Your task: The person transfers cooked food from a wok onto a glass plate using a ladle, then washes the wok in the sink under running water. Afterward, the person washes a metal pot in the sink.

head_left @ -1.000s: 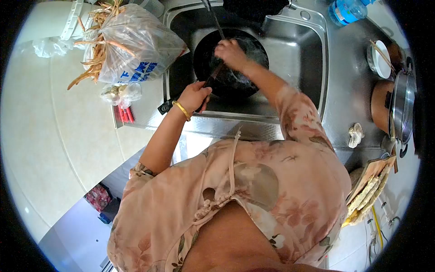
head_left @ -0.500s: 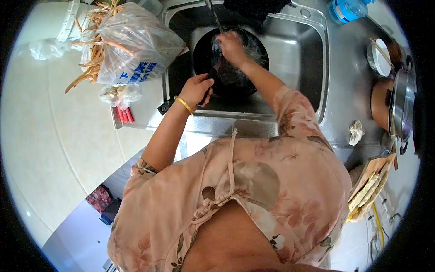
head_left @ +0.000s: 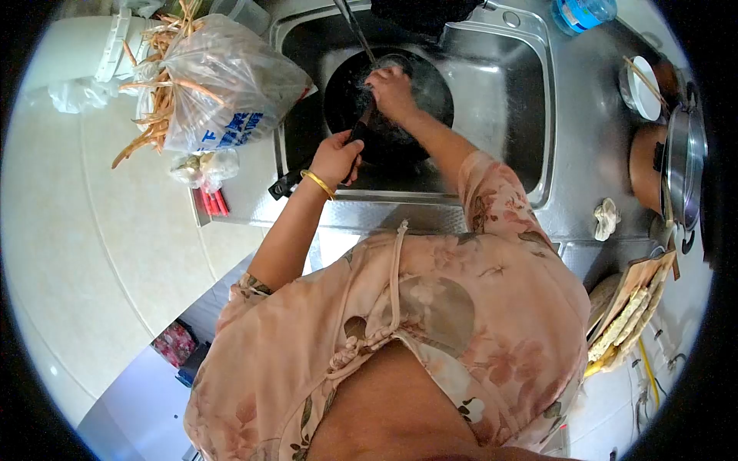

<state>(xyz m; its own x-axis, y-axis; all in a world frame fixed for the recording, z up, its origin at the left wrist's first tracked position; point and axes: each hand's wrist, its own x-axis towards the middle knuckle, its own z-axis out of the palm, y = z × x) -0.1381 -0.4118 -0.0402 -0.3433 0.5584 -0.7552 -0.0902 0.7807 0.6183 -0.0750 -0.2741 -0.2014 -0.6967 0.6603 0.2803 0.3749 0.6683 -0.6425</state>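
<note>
Our left hand (head_left: pixel 335 159) gripping a black-handled utensil (head_left: pixel 364 127), our right hand (head_left: pixel 392 92) curled at its far end — grip unclear, round black pan (head_left: pixel 432 94) beneath in silver steel sink (head_left: pixel 500 115), clear plastic bag (head_left: pixel 231 77) — blurry blue Chinese print (head_left: pixel 232 131)

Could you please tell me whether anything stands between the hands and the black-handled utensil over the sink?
Nothing visible does: the left hand is closed around the black-handled utensil, and the right hand is near its far end, above the black pan. Whether the right hand touches the utensil cannot be told.
</note>
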